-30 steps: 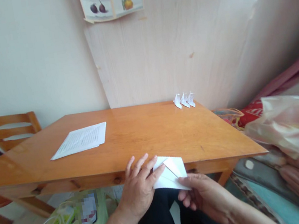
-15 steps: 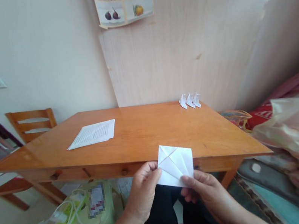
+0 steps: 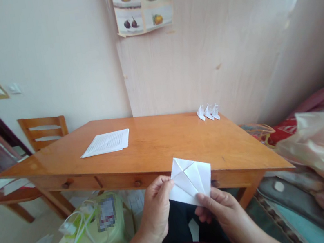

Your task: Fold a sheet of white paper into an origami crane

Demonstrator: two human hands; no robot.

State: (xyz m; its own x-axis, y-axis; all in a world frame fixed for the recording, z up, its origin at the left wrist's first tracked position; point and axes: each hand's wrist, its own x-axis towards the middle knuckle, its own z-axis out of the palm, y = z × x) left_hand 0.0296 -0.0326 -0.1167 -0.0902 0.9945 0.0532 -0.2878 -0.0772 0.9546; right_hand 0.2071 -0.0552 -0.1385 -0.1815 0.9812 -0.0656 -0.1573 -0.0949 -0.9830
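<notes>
A folded white sheet of paper, roughly square with creases running across its face, is held up over my lap at the table's front edge. My left hand pinches its left edge between thumb and fingers. At the lower right corner my right hand grips it, thumb on the face and fingers behind. Three small folded white paper figures stand in a row at the table's far right.
A stack of printed sheets lies on the left of the wooden table. On the left are a wooden chair and a green stool with white cables. Bags, including a pale plastic bag, are piled on the right.
The camera view has shifted slightly left and upward, showing more of the fruit pictures. Both hands keep their hold on the folded paper, which is tilted slightly differently.
</notes>
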